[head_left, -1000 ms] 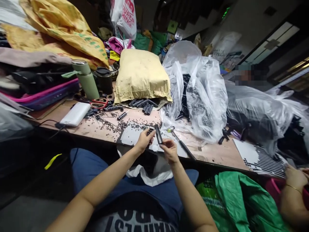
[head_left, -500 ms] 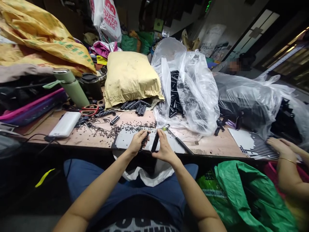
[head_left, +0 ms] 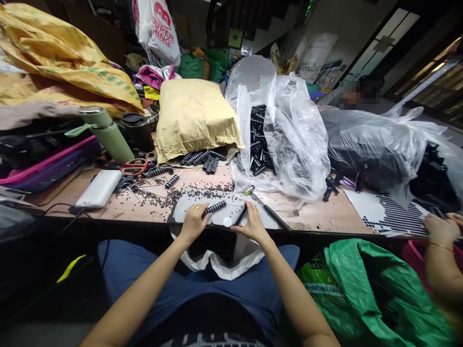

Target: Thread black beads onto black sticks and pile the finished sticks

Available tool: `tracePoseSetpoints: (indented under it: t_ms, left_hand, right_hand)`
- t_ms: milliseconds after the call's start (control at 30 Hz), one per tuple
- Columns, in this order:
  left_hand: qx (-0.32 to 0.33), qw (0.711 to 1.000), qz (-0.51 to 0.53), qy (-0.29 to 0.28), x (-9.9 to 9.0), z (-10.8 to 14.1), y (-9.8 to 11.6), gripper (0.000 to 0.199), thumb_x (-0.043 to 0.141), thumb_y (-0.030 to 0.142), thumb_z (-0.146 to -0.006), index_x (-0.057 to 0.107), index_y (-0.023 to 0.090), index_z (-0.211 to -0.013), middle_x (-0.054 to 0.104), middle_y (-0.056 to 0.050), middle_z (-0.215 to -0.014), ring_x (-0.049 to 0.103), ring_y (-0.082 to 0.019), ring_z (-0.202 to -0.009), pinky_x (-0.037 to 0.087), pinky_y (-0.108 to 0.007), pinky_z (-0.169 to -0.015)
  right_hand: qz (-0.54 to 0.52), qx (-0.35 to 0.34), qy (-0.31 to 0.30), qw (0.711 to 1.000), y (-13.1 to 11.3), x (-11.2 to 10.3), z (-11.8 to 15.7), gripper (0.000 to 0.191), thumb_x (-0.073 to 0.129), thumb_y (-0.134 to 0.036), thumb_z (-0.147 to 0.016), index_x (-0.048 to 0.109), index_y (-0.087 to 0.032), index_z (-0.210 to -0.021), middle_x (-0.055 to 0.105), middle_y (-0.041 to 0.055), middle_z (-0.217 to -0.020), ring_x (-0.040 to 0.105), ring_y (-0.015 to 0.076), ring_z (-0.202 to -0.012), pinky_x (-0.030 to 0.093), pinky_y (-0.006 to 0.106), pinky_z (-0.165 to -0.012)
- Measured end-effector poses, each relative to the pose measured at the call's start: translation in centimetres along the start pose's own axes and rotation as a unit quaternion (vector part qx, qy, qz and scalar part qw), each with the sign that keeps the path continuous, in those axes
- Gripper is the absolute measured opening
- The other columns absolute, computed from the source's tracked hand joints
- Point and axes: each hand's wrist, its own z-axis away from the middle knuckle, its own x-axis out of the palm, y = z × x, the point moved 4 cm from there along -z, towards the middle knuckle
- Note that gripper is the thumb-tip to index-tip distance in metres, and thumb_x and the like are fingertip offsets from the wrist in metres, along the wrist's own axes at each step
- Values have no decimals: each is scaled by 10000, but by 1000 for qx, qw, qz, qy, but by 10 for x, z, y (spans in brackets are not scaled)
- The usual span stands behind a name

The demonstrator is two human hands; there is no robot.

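My left hand [head_left: 194, 222] is closed round one end of a black studded cylinder [head_left: 216, 207] with rows of pale dots. That cylinder lies slanted over the pale board [head_left: 184, 207] at the table edge. Between the thumb and fingers of my right hand [head_left: 253, 222] is a smooth black tube [head_left: 240, 214], tilted over the same board. A screwdriver-like tool [head_left: 269, 209] with a dark shaft and a yellow-green end rests just right of it. Small black beads [head_left: 206, 187] are scattered behind the board.
A yellow sack [head_left: 197, 115] spills studded cylinders. Clear plastic bags [head_left: 296, 140] hold black tubes. Red-handled scissors [head_left: 133, 167], a white power bank [head_left: 99, 189] and a green flask [head_left: 110, 135] stand left. At right, another person's hands [head_left: 441, 229] work near a dotted sheet [head_left: 365, 207].
My left hand has moved left and swung the studded cylinder from steep to nearly flat. My right hand has shifted slightly right, its tube now more tilted. The other person's hands have moved right.
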Motion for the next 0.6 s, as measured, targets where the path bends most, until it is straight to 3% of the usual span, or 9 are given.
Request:
tracePoseSetpoints:
  t_ms: [133,267,367,467,600]
  left_hand:
    - [-44,979,181,87,-19,-12,4,225,657,334,-829,647,178,-991,653,-82,-973,615,-205,-928,496,-333,-831]
    - [-92,949,295,57,-6,-34,8,284,625,398,-847,636,179,-1027,648,-79,-995,611,-201,-981,473,-330,-886]
    - [-148,897,415,29,16,-46,6,415,517,462,-902,532,180,-1207,621,-43,-895,620,-151,-831,498,-300,-806]
    - [-209,833,512,37,29,-52,6,483,502,547,-880,510,176,-1189,551,3,-781,555,-103,-623,505,-251,-623]
    - [-278,758,590,7,28,-51,16,529,614,571,-788,565,149,-1103,505,35,-686,428,-53,-448,341,-168,-370]
  right_hand:
    - [5,-9,4,1000,2,0,-1,1099,805,-482,-595,214,-178,-1471,286,199,-1505,246,341,-1419,247,516,-1150]
    - [7,-8,-1,1000,1,-1,-2,1099,809,-487,-584,227,-179,-1464,299,201,-1496,261,345,-1412,256,523,-1144]
    - [8,-9,2,1000,1,-1,-2,1099,813,-472,-581,229,-173,-1462,295,205,-1496,252,344,-1416,257,521,-1145]
    - [1,-8,8,1000,1,0,-1,1119,817,-436,-582,198,-167,-1474,282,210,-1500,239,345,-1422,261,525,-1144]
    - [-40,-18,34,998,-9,-8,-1,1169,826,-415,-585,133,-168,-1493,241,213,-1510,212,352,-1429,262,548,-1141]
